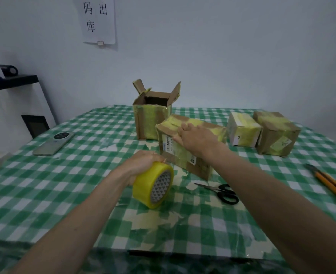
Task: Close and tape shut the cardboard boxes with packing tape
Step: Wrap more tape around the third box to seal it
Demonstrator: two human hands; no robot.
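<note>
The table, under a green checked cloth, carries four cardboard boxes, and the likeliest trouble lies with the biggest closed one, the long box near the middle: the right hand lies flat on its top with fingers spread, pressing rather than gripping, and if that pressure eases while tape is drawn the flaps could spring up or the box could slide toward the near edge and knock the scissors. The open box just behind it stands with flaps up; its inside is dark, and I cannot tell whether it holds anything. It would tip easily if bumped. Toward the far right corner the brown box and the smaller pale box sit side by side, both shut, contents unseen. The left hand is curled round the yellow tape roll, held before the long box; whether a strip runs from roll to box cannot be seen, and a loose end could stick to the cloth, already patched with tape scraps. A phone lies by the left edge, a utility knife by the right.
</note>
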